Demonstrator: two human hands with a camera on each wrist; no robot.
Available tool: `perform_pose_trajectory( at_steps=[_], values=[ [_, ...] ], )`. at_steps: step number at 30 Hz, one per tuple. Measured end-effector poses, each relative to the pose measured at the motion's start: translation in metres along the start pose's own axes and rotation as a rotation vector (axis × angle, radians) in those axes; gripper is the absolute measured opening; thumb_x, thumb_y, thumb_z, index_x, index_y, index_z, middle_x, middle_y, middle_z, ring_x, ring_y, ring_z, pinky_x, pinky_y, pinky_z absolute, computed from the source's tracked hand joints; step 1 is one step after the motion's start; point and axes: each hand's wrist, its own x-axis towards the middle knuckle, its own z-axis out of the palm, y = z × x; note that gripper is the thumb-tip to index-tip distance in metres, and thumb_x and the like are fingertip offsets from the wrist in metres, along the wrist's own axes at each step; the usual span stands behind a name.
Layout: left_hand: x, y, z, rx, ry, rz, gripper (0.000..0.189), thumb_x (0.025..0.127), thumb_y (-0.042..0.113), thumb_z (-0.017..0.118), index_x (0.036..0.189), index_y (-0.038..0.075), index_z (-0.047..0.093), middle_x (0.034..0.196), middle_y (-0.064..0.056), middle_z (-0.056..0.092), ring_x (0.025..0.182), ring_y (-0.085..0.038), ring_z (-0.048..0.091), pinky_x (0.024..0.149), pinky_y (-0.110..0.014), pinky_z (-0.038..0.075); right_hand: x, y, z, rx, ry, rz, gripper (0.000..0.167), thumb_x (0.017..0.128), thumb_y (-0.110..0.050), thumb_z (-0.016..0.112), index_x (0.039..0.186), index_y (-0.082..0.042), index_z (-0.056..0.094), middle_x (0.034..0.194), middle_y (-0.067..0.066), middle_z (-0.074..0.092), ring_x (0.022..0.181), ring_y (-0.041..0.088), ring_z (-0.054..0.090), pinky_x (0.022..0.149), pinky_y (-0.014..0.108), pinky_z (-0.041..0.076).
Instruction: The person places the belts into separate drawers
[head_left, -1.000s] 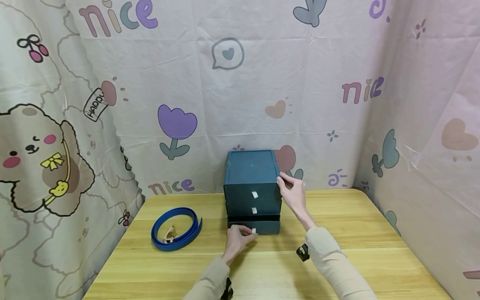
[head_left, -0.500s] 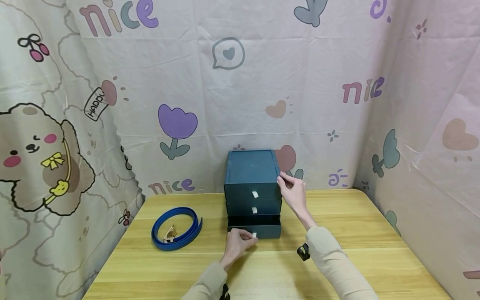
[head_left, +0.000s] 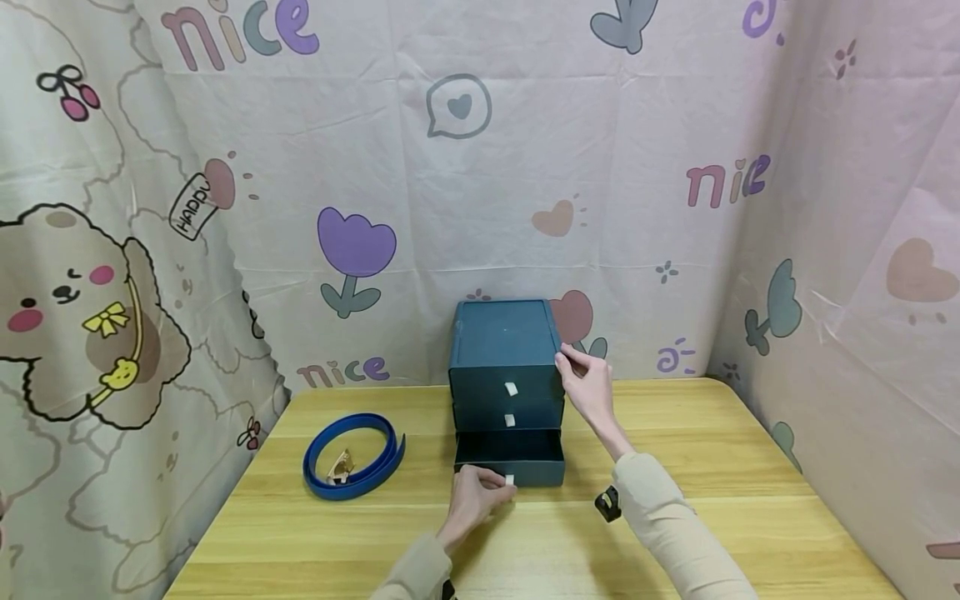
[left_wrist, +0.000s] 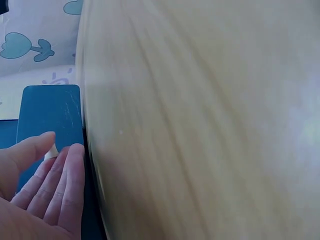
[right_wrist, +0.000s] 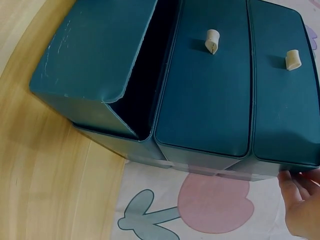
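Dark blue-green all over, the bottom drawer (head_left: 538, 474) is part way out at the front of the box (head_left: 505, 333), down near the surface (head_left: 757, 483). Its inside can be seen only a little; it is too dark for it to be told if anything is in there. The white tab (head_left: 510, 480) on its front is pinched by the left hand (head_left: 474, 497), with the thumb (left_wrist: 35, 146) on one side and the fingers (left_wrist: 74, 165) on the other. So the drawer is right at that hand's fingertips, and part of its front is covered by the hand in the head view.

The step in hand seems to be the pulling out of this drawer. If it is to be pulled more, a soft, straight pull is called for, and the box should be kept from sliding.

High up on the box, its right side is touched by the right hand (head_left: 588, 385), with the fingertips near the top front corner. It cannot be told if the edge is gripped or just pressed. The drawer is below this hand, a bit to the left.

Above, the middle drawer (head_left: 480, 414) and the top drawer (head_left: 480, 388) are pushed in. Well to the left, a blue belt (head_left: 345, 492) is laid in a loop around its gold buckle (head_left: 341, 468). Behind, a cloth (head_left: 480, 192) with flowers and hearts is hung.
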Motion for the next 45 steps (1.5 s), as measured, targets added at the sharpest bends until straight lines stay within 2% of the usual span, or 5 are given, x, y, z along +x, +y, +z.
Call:
perform_pose_trajectory(
  at_steps=[7, 16, 23, 40, 45],
  values=[
    [-0.007, 0.002, 0.000, 0.019, 0.017, -0.027, 0.013, 0.074, 0.012, 0.086, 0.076, 0.003, 0.077, 0.074, -0.006, 0.075, 0.060, -0.007, 0.062, 0.054, -0.021, 0.053, 0.000, 0.001, 0.000, 0.002, -0.002, -0.006, 0.034, 0.098, -0.014, 0.066, 0.129, 0.000, 0.068, 0.133, 0.018, 0.067, 0.114, 0.033, 0.070, 0.093, 0.017, 0.055],
    [-0.016, 0.006, 0.001, 0.023, 0.012, -0.032, 0.013, 0.074, 0.012, 0.087, 0.075, 0.003, 0.077, 0.073, -0.006, 0.074, 0.057, -0.008, 0.062, 0.051, -0.023, 0.053, 0.001, 0.001, 0.000, 0.007, 0.013, -0.010, 0.032, 0.097, -0.012, 0.066, 0.126, 0.001, 0.069, 0.129, 0.019, 0.069, 0.111, 0.034, 0.071, 0.081, -0.002, 0.047],
    [-0.021, 0.007, 0.001, 0.031, -0.008, -0.048, 0.012, 0.075, 0.013, 0.087, 0.074, 0.006, 0.078, 0.071, -0.003, 0.075, 0.054, -0.007, 0.061, 0.049, -0.022, 0.052, 0.001, 0.002, 0.000, 0.002, 0.011, -0.013, 0.032, 0.097, -0.012, 0.066, 0.127, 0.001, 0.069, 0.130, 0.019, 0.068, 0.111, 0.034, 0.071, 0.080, -0.002, 0.047],
    [-0.036, 0.007, 0.001, 0.040, -0.042, -0.068, 0.010, 0.076, 0.015, 0.086, 0.076, 0.007, 0.079, 0.074, -0.002, 0.075, 0.063, -0.009, 0.063, 0.053, -0.023, 0.053, 0.002, 0.002, -0.001, 0.016, 0.013, -0.012, 0.032, 0.097, -0.012, 0.066, 0.126, 0.001, 0.069, 0.128, 0.020, 0.069, 0.111, 0.035, 0.071, 0.081, -0.002, 0.047],
    [-0.040, 0.007, 0.000, 0.030, -0.071, -0.100, 0.009, 0.077, 0.015, 0.086, 0.077, 0.008, 0.079, 0.073, -0.001, 0.075, 0.060, -0.008, 0.063, 0.051, -0.022, 0.052, 0.002, 0.002, -0.001, 0.015, 0.015, -0.011, 0.032, 0.097, -0.012, 0.066, 0.126, 0.001, 0.069, 0.129, 0.020, 0.069, 0.111, 0.034, 0.071, 0.081, -0.002, 0.047]
  ],
)
